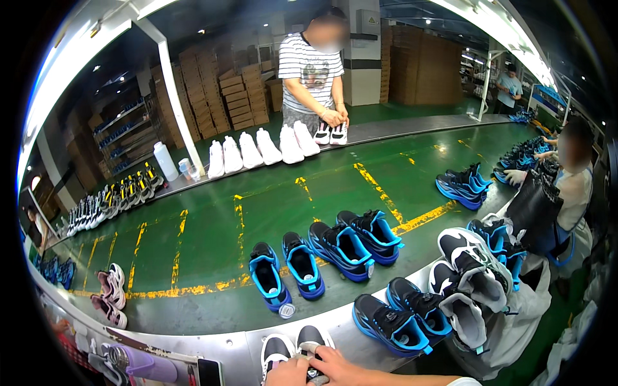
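**A:** Looking down from the head camera, where are your hands relative to the green belt (212, 225)?

**B:** Both are on the near side of it, over the grey tabletop (238, 344) that rims the belt. Your right hand (344, 368) comes in from the lower edge. Its fingers (313, 354) are pressed together and closed over the grey-and-white sneaker (312, 336). That sneaker sits toe-out towards the belt, touching its mate (277, 349).

**A:** And your left hand (288, 373)?

**B:** It is curled just beside the right, against the same sneaker. The picture's edge cuts it off, so I cannot tell whether its fingers clamp anything.

**A:** Which step would you say you are in?

**B:** My judgement is that you are working on that sneaker at the tabletop, and it has not gone onto the belt. On the belt just beyond your hands stand blue-and-black sneakers (286, 273) in pairs. More dark and blue ones are heaped on the tabletop, further along the belt's near edge to your right.

**A:** What does the next move call for?

**B:** You probably need a firm two-handed hold. If the sneaker goes onto the belt, find a free patch of green between the blue pairs so nothing is knocked over.

**A:** Is anyone else close?

**B:** A person in a striped shirt (313, 71) stands across the belt behind a row of white sneakers (261, 149), well apart from you.
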Demonstrator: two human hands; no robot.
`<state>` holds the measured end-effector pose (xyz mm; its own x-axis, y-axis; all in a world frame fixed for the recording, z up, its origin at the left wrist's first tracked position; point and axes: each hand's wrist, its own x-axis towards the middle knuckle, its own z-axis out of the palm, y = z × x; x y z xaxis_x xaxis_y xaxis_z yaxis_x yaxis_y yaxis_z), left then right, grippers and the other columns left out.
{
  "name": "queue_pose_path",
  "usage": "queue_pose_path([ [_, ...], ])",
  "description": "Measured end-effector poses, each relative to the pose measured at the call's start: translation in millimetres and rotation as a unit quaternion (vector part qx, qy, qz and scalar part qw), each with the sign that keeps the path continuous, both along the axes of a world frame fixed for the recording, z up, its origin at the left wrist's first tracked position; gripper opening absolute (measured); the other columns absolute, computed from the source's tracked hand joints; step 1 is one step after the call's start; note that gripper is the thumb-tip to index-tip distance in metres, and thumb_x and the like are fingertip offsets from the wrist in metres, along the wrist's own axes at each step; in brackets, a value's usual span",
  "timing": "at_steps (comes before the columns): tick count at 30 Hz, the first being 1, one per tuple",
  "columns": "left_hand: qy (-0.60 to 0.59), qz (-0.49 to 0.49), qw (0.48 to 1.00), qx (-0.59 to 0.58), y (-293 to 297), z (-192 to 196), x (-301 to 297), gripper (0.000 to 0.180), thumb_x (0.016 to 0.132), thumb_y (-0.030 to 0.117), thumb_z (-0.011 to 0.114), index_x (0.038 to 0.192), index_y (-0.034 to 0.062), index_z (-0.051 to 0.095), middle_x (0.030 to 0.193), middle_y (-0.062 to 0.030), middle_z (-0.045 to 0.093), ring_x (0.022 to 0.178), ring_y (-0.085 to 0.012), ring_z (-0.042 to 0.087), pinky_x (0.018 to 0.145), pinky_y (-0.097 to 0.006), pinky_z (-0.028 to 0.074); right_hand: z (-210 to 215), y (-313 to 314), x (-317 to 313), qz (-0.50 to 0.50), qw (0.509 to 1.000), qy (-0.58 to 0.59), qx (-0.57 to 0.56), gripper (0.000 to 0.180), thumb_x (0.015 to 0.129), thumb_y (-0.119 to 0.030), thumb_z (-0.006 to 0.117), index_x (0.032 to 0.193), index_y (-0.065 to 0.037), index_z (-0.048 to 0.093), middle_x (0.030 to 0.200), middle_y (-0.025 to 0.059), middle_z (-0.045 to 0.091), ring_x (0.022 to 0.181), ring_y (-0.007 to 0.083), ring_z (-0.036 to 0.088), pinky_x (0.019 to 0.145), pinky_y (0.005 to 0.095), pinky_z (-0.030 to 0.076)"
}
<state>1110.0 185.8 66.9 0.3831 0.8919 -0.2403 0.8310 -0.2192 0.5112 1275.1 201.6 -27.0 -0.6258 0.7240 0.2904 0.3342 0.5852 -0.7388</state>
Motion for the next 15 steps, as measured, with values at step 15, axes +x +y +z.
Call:
queue_pose_path([
  [15,0.063,-0.1,0.992,-0.045,31,-5,18,0.032,0.075,0.034,0.064,0.095,0.0085,0.066,0.089,-0.0192,0.064,0.077,-0.0345,0.063,0.068,-0.045,0.049,0,-7,12,-0.053,0.993,0.0,-0.103,0.082,0.066,-0.042,0.072,0.138,-0.015,0.041,0.139,0.0226,0.032,0.124,0.0445,0.032,0.103,0.0543,0.026],
])
